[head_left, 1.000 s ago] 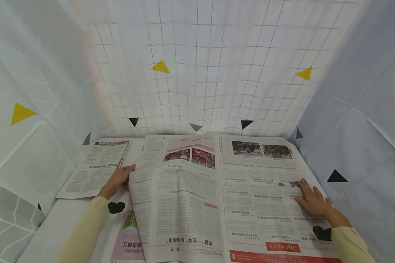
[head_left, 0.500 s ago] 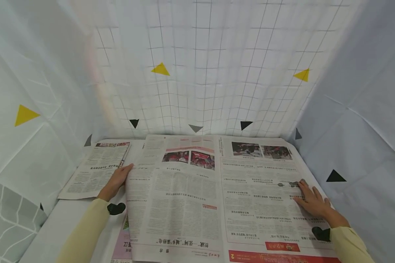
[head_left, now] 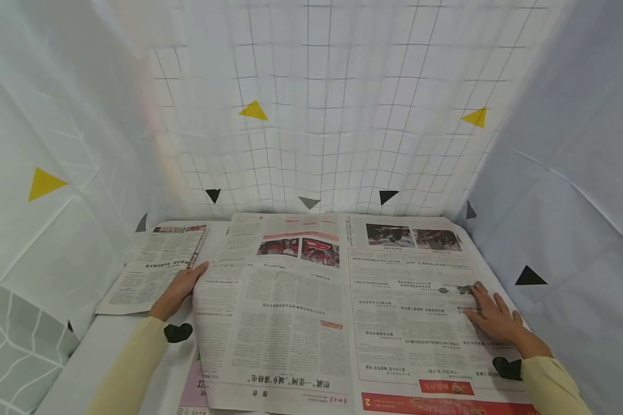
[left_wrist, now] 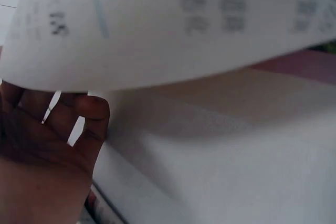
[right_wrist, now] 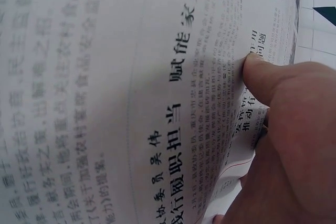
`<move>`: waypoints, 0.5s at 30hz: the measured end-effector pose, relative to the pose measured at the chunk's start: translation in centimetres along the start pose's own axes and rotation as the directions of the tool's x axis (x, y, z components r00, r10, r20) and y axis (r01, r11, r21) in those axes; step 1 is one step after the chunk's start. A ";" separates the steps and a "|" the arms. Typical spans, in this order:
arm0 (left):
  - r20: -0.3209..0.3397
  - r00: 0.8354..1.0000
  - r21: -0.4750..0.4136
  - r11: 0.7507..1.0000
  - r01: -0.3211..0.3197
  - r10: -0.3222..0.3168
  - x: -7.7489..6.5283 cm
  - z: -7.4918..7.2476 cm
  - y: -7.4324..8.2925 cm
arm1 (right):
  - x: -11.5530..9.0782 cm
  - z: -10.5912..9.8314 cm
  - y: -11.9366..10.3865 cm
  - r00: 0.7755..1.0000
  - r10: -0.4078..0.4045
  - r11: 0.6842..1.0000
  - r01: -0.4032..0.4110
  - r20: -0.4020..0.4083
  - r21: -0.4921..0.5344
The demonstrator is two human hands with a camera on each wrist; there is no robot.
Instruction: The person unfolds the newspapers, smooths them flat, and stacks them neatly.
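Note:
A large newspaper (head_left: 291, 300) lies spread in front of me, its left page slightly rippled. At that page's left edge, my left hand (head_left: 175, 290) holds the paper. The left wrist view shows its curled fingers (left_wrist: 94, 108) meeting the lifted edge, the sheet raised over a pale surface; some fingertips are hidden by the paper. On the right page rests my right hand (head_left: 494, 317), fingers spread. Its thumb (right_wrist: 262, 74) touches the print in the right wrist view.
A folded newspaper (head_left: 145, 276) lies on the white table (head_left: 88, 351) at the left. Part of a purple printed page (head_left: 192, 383) shows from under the spread sheet. White cloth walls with coloured triangles (head_left: 254, 110) stand behind and on both sides.
My left hand has drawn the left page's edge a little left, so it covers more of the purple page and lies smoother. My right hand stays in place.

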State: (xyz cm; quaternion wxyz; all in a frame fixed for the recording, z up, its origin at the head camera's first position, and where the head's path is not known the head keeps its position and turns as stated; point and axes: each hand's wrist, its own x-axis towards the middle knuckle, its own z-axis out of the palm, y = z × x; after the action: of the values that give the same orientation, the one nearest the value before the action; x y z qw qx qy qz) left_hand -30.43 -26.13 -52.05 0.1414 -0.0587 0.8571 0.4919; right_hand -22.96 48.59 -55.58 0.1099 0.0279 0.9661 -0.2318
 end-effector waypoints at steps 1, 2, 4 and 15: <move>0.006 1.000 0.005 1.000 -0.006 0.006 -0.1 -0.1 0.0 | 0.2 0.1 0.4 1.000 -0.006 1.000 0.006 0.003 0.011; 0.011 1.000 0.010 1.000 -0.012 0.012 -0.1 -0.1 0.1 | 0.4 0.3 0.9 1.000 -0.011 1.000 0.011 0.007 0.018; 0.023 0.999 0.037 0.999 -0.030 0.030 -0.3 -0.3 0.3 | 0.9 0.6 1.6 1.000 -0.008 1.000 0.008 0.005 0.024; 0.074 0.996 0.018 0.998 -0.052 0.051 -0.6 -1.3 1.2 | 1.2 1.1 2.3 0.999 -0.017 1.000 0.017 -0.033 -0.015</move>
State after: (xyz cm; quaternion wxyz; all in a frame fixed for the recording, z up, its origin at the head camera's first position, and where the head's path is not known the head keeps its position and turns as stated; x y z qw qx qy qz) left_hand -30.35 -26.65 -50.29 0.1605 -0.0170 0.8574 0.4887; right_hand -23.64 50.17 -57.79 0.0919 0.0228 0.9697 -0.2253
